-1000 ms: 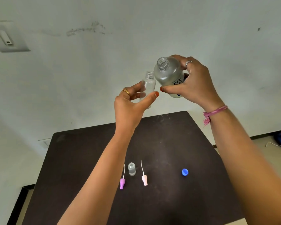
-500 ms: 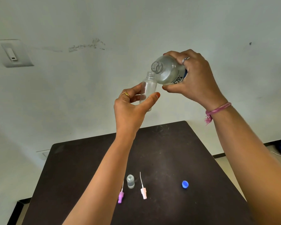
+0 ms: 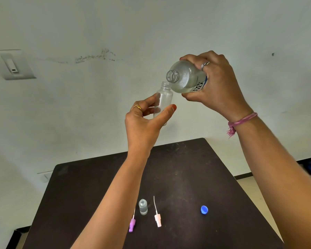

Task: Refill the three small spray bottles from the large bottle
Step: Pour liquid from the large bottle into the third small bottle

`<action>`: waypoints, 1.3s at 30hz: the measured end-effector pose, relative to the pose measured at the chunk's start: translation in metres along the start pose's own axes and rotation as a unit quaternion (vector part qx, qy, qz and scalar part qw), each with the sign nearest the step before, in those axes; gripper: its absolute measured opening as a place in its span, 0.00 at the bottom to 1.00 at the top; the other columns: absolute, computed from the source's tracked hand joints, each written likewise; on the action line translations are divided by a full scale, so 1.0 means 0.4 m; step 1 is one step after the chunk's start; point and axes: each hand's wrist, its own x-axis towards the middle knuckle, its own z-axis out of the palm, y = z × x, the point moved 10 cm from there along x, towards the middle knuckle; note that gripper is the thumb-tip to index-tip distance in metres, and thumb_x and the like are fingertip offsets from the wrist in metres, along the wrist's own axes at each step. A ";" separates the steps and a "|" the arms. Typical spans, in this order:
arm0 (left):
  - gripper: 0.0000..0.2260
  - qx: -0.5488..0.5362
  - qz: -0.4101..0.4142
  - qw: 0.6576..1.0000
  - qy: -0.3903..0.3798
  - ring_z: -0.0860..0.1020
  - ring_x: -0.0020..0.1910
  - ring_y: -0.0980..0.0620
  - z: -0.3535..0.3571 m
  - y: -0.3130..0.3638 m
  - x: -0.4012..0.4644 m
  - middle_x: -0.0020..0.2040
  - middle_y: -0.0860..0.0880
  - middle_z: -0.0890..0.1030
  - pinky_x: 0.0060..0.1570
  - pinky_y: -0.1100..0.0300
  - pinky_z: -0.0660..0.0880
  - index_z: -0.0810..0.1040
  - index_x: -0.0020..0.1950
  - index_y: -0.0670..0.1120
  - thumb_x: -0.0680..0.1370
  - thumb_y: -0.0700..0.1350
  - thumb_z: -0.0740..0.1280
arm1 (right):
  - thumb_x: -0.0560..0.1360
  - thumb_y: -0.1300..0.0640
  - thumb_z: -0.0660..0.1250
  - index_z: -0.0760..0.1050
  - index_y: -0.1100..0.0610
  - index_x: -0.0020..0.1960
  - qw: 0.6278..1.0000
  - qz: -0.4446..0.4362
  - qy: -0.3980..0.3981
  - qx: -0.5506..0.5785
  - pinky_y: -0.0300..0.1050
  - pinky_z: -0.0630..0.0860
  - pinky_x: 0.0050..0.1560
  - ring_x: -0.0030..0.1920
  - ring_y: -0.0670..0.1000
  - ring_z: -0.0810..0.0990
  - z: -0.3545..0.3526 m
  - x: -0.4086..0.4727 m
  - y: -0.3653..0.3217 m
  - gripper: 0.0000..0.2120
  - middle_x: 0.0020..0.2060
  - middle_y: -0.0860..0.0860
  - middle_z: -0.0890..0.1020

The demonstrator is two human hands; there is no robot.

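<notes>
Above the dark table (image 3: pixel 97 194), the left hand (image 3: pixel 144 123) pinches an uncapped small bottle (image 3: pixel 163 101) upright between thumb and fingers, while the right hand (image 3: pixel 217 85) wraps round the big bottle (image 3: pixel 185 78), tipped so its open mouth sits just over the small one's neck. I can't make out any stream, and the small bottle looks nearly empty, so this pour seems barely begun. On the table, a second small bottle (image 3: pixel 143 206) stands uncapped between a purple sprayer (image 3: pixel 132 224) and a pink sprayer (image 3: pixel 157 219), with a blue cap (image 3: pixel 204 209) off to their right; it seems to hold some liquid, a third bottle isn't visible, and every sprayer needs refitting.
</notes>
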 end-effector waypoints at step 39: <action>0.16 0.003 0.001 1.000 0.011 0.80 0.47 0.59 0.012 -0.011 0.019 0.52 0.52 0.82 0.48 0.45 0.82 0.82 0.53 0.55 0.67 0.48 0.80 | 0.63 0.58 0.77 0.72 0.47 0.67 0.998 -0.040 0.036 -0.024 0.45 0.73 0.49 0.59 0.54 0.70 -0.017 0.025 -0.006 0.33 0.58 0.51 0.75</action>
